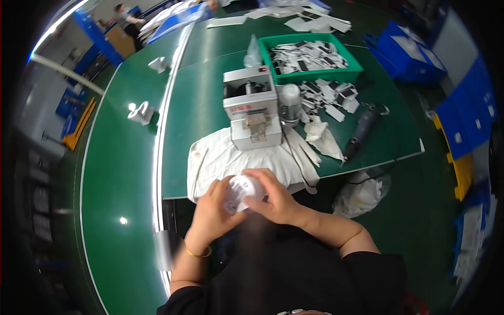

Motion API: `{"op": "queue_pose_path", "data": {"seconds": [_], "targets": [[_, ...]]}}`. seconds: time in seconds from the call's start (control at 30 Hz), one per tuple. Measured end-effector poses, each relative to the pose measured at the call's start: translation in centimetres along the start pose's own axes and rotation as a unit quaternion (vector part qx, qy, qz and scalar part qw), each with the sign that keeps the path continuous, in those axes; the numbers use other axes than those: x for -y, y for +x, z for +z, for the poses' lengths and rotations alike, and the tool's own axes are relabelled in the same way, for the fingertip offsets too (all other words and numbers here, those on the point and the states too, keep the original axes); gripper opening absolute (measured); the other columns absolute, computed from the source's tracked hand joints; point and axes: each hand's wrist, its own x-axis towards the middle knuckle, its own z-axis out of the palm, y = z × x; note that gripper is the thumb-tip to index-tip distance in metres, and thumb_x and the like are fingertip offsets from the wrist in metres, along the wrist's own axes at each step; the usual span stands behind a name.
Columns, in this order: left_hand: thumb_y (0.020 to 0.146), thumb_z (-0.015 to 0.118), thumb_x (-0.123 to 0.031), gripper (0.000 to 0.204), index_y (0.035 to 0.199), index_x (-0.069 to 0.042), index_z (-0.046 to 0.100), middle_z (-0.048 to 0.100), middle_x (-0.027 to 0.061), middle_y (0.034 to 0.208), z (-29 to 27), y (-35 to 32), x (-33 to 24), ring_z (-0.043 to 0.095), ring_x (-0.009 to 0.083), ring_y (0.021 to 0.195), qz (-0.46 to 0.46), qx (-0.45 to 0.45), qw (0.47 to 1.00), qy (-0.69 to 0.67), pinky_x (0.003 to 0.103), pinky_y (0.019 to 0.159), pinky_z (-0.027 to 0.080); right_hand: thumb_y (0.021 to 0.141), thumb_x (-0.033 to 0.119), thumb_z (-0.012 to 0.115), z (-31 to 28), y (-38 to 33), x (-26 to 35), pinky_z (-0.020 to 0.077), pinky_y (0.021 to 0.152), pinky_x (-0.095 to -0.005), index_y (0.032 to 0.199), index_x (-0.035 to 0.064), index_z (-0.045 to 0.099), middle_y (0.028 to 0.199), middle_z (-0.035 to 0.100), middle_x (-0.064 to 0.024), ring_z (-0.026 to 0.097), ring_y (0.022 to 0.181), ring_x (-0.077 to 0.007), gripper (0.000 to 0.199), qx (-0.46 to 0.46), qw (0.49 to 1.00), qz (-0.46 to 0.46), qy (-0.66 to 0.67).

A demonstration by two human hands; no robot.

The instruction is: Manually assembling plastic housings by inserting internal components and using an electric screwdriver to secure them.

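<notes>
Between my two hands is a white rounded plastic part [243, 190] with dark markings or slots on its face, held just off the near edge of the table. My left hand [211, 210] is closed round its left side. On the other side my right hand [274, 198] grips it, thumb across the front. A white cloth [220, 163] lies on the table just beyond the hands. On the cloth's far part stands a white box-like device [255, 134] with a metal piece on its front and an open top.
Behind the device, a green crate [315, 77] holds many small black and white pieces; more lie in a loose pile [331, 97]. A clear bottle [290, 107], a crumpled cloth [323, 137] and a corded power screwdriver [362, 131] are to the right. White parts [140, 113] sit on the left belt.
</notes>
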Motion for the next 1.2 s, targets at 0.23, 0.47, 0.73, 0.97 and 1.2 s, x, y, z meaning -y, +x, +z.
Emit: {"op": "queue_pose_path", "data": {"seconds": [0.23, 0.47, 0.73, 0.97, 1.2], "targets": [[0.062, 0.091, -0.020, 0.098, 0.145, -0.001, 0.040, 0.054, 0.0179, 0.130, 4.7, 3.7, 0.3, 0.056, 0.0334, 0.118, 0.092, 0.087, 0.976, -0.177, 0.037, 0.100, 0.045, 0.103, 0.026, 0.053, -4.6, -3.1, -1.8, 0.0417, 0.101, -0.0282, 0.145, -0.0003, 0.038, 0.129, 0.055, -0.0072, 0.051, 0.115, -0.0110, 0.052, -0.047, 0.954, 0.167, 0.246], [0.063, 0.085, -0.008, 0.100, 0.149, -0.003, 0.033, 0.051, 0.0135, 0.136, 7.6, 3.6, 3.6, 0.052, 0.0238, 0.124, 0.031, 0.104, 0.906, -0.408, 0.036, 0.107, 0.040, 0.079, 0.016, 0.079, -11.8, 3.3, -3.2, 0.0501, 0.066, -0.0303, 0.104, 0.0048, 0.065, 0.098, 0.063, -0.0093, 0.062, 0.080, -0.0196, 0.031, -0.255, 0.902, 0.095, -0.336], [0.062, 0.088, -0.021, 0.098, 0.141, -0.005, 0.033, 0.057, 0.0168, 0.126, 6.4, 2.5, 7.7, 0.056, 0.0255, 0.117, -0.064, 0.062, 0.808, -0.583, 0.038, 0.101, 0.045, 0.078, 0.023, 0.079, -13.3, 7.5, -11.0, 0.0508, 0.074, -0.0431, 0.101, 0.0073, 0.065, 0.092, 0.068, -0.0110, 0.065, 0.087, -0.0304, 0.031, -0.241, 0.816, 0.211, -0.481], [0.065, 0.085, -0.016, 0.089, 0.137, -0.005, 0.036, 0.055, 0.0176, 0.130, 6.1, 5.4, 11.0, 0.057, 0.0265, 0.119, -0.103, 0.054, 0.675, -0.728, 0.038, 0.102, 0.045, 0.086, 0.022, 0.075, -13.5, 6.9, -13.8, 0.0464, 0.060, -0.0351, 0.111, 0.0058, 0.062, 0.074, 0.059, -0.0085, 0.059, 0.066, -0.0224, 0.032, -0.380, 0.820, 0.188, -0.384], [0.061, 0.082, -0.011, 0.074, 0.125, -0.010, 0.045, 0.051, 0.0064, 0.122, 6.6, 5.5, 12.4, 0.052, 0.0193, 0.115, -0.143, 0.141, 0.777, -0.597, 0.032, 0.100, 0.042, 0.090, 0.014, 0.068, -12.9, 7.2, -12.2, 0.0474, 0.064, -0.0400, 0.117, 0.0064, 0.059, 0.081, 0.060, -0.0132, 0.059, 0.069, -0.0296, 0.030, -0.383, 0.797, 0.102, -0.455]]}}
